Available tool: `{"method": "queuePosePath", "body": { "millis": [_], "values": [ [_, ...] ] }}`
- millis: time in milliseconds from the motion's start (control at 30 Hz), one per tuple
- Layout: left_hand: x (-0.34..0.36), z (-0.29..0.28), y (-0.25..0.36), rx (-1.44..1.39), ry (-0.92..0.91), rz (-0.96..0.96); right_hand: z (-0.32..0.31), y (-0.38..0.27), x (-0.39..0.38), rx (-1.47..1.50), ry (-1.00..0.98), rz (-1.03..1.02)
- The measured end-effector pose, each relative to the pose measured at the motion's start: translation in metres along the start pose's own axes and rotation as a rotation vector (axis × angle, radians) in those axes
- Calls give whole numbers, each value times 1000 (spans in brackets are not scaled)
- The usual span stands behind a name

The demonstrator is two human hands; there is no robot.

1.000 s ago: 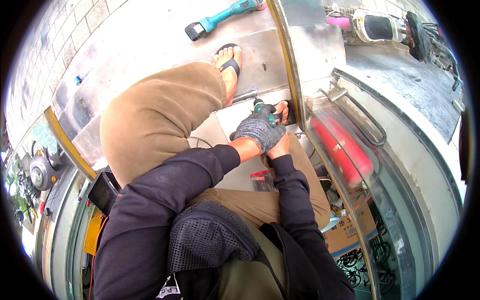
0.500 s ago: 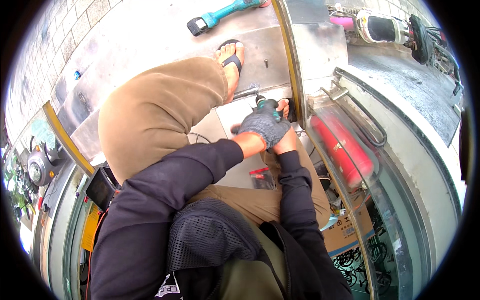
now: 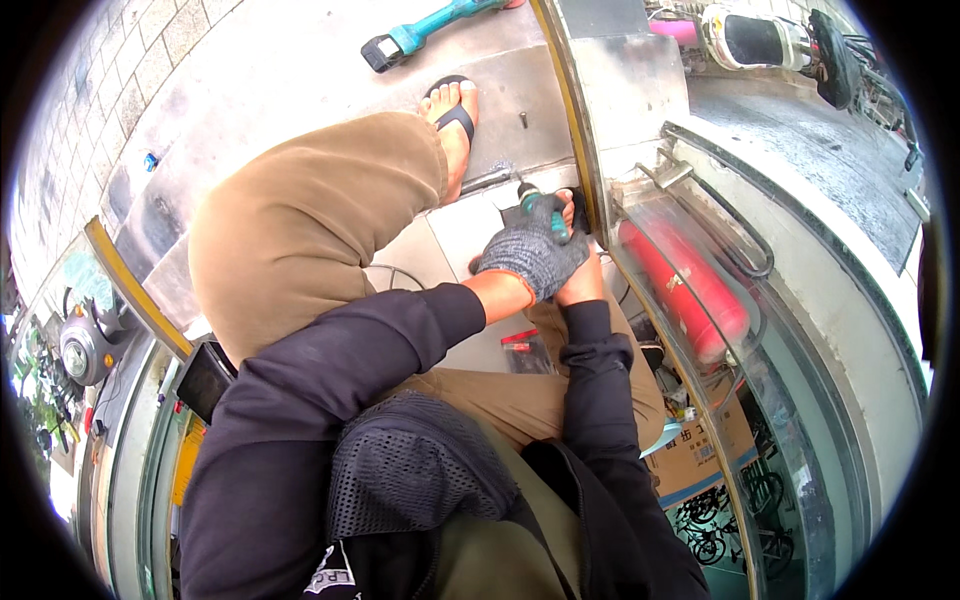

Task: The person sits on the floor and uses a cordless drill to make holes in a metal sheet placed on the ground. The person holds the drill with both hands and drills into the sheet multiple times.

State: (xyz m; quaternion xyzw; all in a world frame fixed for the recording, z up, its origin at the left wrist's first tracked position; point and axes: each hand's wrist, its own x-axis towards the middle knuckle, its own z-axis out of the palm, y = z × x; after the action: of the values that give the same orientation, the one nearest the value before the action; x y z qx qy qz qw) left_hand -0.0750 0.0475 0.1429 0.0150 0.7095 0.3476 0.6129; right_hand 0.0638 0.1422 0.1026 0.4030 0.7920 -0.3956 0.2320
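A teal-and-black drill (image 3: 553,222) points away from me, its bit at the metal threshold track (image 3: 490,178), where pale specks show. My left hand (image 3: 530,252), in a grey knit glove, is closed over the drill’s body. My right hand (image 3: 578,275) is beneath it, closed at the drill’s rear, mostly hidden by the glove. Just beyond the track lies a small screw (image 3: 523,120) on the steel step (image 3: 540,140). My sandalled left foot (image 3: 455,135) is left of the bit; my other foot (image 3: 567,205) is beside the drill.
A teal cordless tool (image 3: 430,30) lies on the upper step. A yellow-edged post (image 3: 572,110) stands right of the drill, beside a red extinguisher (image 3: 680,285) behind glass. A cardboard box (image 3: 715,440) is below. Scooters stand at both sides; a dark device (image 3: 200,375) sits at left.
My hands and the drill have shifted slightly rightward against the step, staying closed together. More pale specks show at the bit’s tip. The whole view has tilted slightly.
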Motion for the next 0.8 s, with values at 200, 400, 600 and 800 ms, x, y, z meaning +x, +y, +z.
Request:
{"method": "queuePosePath", "body": {
  "millis": [200, 400, 600, 800],
  "values": [
    [5, 15, -31, 147, 86, 200, 30, 33, -7, 10, -15, 11],
    [5, 5, -23, 96, 3, 65, 33, 34, -3, -8, 7, 45],
    [6, 4, -22, 20, 30, 74, 32, 26, -2, 30, -13, 24],
    [2, -5, -15, 60, -33, 52, 34, 29, -3, 4, 4, 18]
  ]
}}
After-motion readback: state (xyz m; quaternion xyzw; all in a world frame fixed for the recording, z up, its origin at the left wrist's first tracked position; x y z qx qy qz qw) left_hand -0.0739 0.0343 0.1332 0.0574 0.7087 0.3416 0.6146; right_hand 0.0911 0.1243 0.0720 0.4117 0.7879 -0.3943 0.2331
